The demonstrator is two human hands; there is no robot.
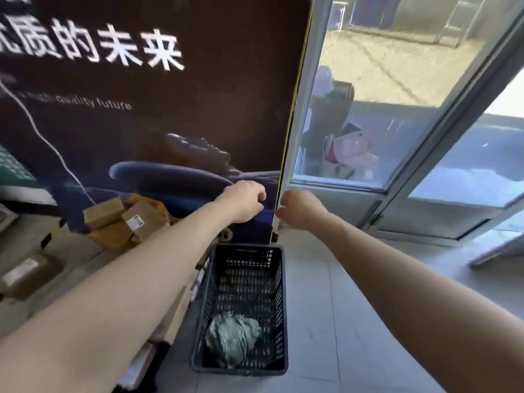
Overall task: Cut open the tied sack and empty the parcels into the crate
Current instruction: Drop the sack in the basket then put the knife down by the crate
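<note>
Pale tiles make up the floor (354, 321) ahead of us, shut in on the left by a tall dark board (170, 123) with large white characters and, on the right, by a glass door (397, 137) with sunlit ground beyond it. From our head view, both bare arms reach straight out over the crate (279, 307), a dark slatted one standing on the tiles at the foot of the board. Inside it, at the near end, lies the sack (232, 338), crumpled into a grey-green bundle with a frayed edge on top; the far end of the crate shows only its slatted bottom. Our left hand (243, 201) is in front of the board's lower right part, knuckles up and fingers curled under; we cannot tell whether it grips anything. Our right hand (300, 209) is just beside it, past the board's yellow edge, fingers likewise curled in, and whether it holds anything is hidden from us. The two hands are close together but apart. Brown cardboard parcels (124, 219) sit heaped on the floor to the left, against the board and outside the crate, one showing a white label. Nearer us on the left lies another box (28, 275), blurred. A thin white cable (42, 131) runs down across the board toward the heap.
</note>
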